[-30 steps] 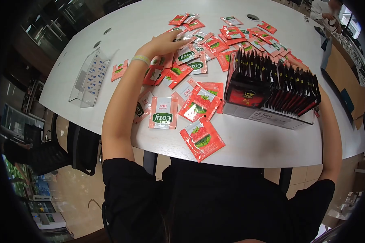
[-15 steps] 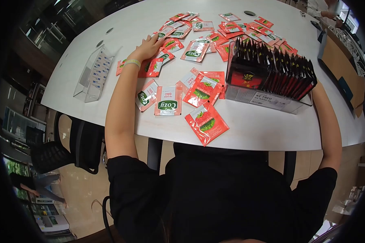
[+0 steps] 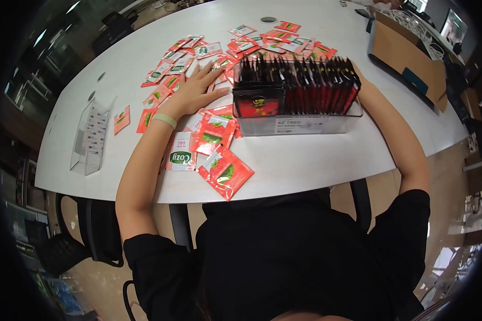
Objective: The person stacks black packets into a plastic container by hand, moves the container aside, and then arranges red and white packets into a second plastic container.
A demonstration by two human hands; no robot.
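My left hand (image 3: 197, 92) lies palm down with its fingers spread over the red and white tea sachets, just left of a clear plastic box (image 3: 326, 125). The box holds a tight row of black and red coffee sachets (image 3: 260, 102) standing upright. My right forearm reaches round the right side of this box; only the edge of my right hand (image 3: 357, 74) shows, and its fingers are hidden behind the box. Nearest me lie a strawberry tea sachet (image 3: 226, 174) and a Cozy peach tea sachet (image 3: 182, 152).
A second clear plastic box (image 3: 85, 155), with printed labels on its side, stands at the left of the white table (image 3: 305, 166). More tea sachets (image 3: 209, 50) are scattered farther back. An open cardboard box (image 3: 396, 53) sits at the right, and a chair (image 3: 99, 230) stands below left.
My left hand has moved rightward across the tea sachets, closer to the coffee box, and its fingers are spread wider. The view has shifted, so the table's contents appear farther left.
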